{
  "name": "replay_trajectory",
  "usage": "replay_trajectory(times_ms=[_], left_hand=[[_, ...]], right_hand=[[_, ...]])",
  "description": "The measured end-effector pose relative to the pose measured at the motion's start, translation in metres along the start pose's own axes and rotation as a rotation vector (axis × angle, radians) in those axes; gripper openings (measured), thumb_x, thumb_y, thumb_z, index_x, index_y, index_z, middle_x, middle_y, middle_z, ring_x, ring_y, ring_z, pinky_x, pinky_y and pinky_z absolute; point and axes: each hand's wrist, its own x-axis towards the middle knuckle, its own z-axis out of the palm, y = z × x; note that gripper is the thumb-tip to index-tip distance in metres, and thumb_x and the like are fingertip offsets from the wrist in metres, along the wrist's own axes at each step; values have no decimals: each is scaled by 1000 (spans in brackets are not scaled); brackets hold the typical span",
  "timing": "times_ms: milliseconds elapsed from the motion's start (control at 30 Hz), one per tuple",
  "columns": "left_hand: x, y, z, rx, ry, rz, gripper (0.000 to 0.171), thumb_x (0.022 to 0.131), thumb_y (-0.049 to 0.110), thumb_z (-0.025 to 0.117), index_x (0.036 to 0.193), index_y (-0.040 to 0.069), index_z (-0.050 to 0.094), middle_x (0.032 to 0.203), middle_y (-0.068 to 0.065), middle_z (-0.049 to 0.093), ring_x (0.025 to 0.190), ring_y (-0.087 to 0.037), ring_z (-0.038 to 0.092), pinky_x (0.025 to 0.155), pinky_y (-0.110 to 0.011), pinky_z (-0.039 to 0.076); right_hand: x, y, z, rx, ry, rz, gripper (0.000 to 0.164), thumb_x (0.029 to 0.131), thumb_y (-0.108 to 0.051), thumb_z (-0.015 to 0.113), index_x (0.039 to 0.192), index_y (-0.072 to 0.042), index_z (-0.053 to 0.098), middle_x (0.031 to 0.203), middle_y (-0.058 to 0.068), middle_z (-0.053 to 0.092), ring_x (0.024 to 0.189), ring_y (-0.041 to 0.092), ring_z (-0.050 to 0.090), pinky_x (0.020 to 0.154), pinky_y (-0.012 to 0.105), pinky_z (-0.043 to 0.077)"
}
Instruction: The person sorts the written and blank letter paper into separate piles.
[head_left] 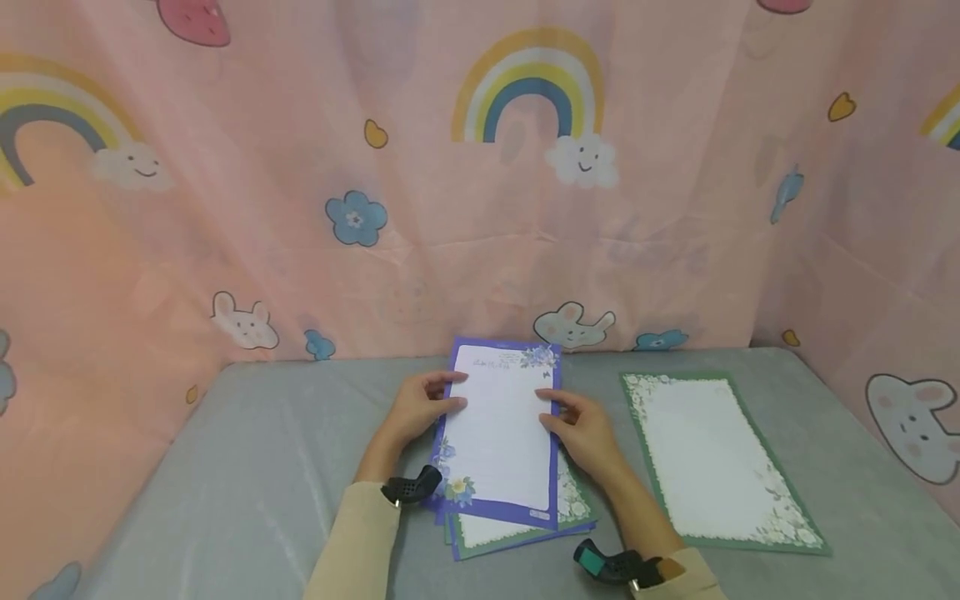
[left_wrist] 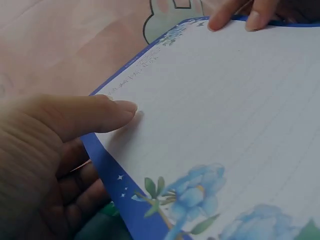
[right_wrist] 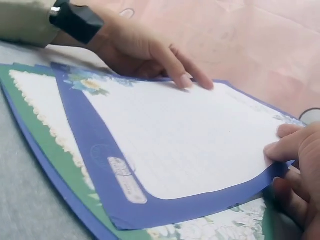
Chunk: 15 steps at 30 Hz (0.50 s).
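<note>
A sheet of blue-bordered floral letter paper (head_left: 502,442) is held up between both hands, above a small pile of sheets. My left hand (head_left: 420,406) pinches its left edge, thumb on top and fingers beneath in the left wrist view. On the opposite edge my right hand (head_left: 585,433) grips it the same way, some fingers tucked under. Faint handwriting shows near the sheet's top, and blue flowers (left_wrist: 197,192) decorate a corner. Beneath it, green-bordered paper (right_wrist: 37,115) and blue edges stick out of the pile, most of which is hidden.
Another green-bordered floral sheet (head_left: 712,458) lies flat on the grey cloth-covered table (head_left: 270,467), to the right of the hands. A pink curtain (head_left: 285,150) with rainbows and rabbits hangs behind the table and at both sides.
</note>
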Motion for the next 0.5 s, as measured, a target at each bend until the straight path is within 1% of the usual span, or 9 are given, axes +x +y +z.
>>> replay_trajectory(times_ms=[67,100,133,233,267,333,433,467,500], left_hand=[[-2,4,-1,18,-24,13,36,82,12,82,118,11,75,97,-8,73,76,-11,54,68,-22,46],[-3,6,-1,31,-38,19,36,83,12,81,119,11,75,91,-7,70,74,-11,53,66,-22,45],[-4,8,-2,39,-53,26,36,83,11,81,119,10,75,86,-6,67,72,-11,51,64,-22,44],[-8,14,-4,84,-92,42,34,84,11,80,118,10,75,76,-1,55,69,-11,47,62,-22,41],[-9,16,-4,91,-107,41,34,84,11,80,117,9,75,77,-1,56,68,-11,47,61,-22,41],[-14,19,-5,111,-138,30,34,84,11,80,117,9,75,84,-2,62,69,-11,50,62,-22,43],[-21,24,-7,125,-192,1,34,85,13,79,119,8,74,90,-9,69,68,-11,54,61,-23,45],[-24,26,-7,125,-208,-12,34,86,13,78,120,8,73,96,-12,72,69,-11,56,62,-24,47],[-26,27,-7,126,-221,-21,34,87,14,78,120,8,73,98,-13,73,71,-11,59,64,-24,48]], right_hand=[[-1,0,-1,23,-8,18,36,94,-8,68,130,-11,69,129,15,65,73,10,56,64,20,48],[-1,1,-2,33,-12,27,36,95,-8,68,130,-11,68,129,15,65,73,10,57,63,20,49],[-1,1,-3,43,-15,34,36,96,-8,67,131,-11,67,129,15,64,74,11,56,63,20,49],[-1,1,-5,46,-14,49,36,96,-9,66,132,-12,67,130,13,63,74,10,56,63,20,49],[-1,1,-6,49,-13,49,36,96,-9,67,132,-12,67,130,13,63,72,10,56,62,20,49],[0,2,-5,53,-11,45,36,95,-9,67,131,-12,68,133,13,63,74,10,58,65,19,49],[0,2,-5,63,-15,36,35,95,-9,67,130,-12,68,138,13,62,76,11,59,69,19,50],[0,3,-5,70,-19,34,35,95,-10,67,130,-12,68,140,13,61,77,12,60,70,19,50],[0,3,-6,72,-22,31,35,96,-10,67,130,-12,68,141,13,61,80,13,61,72,19,50]])
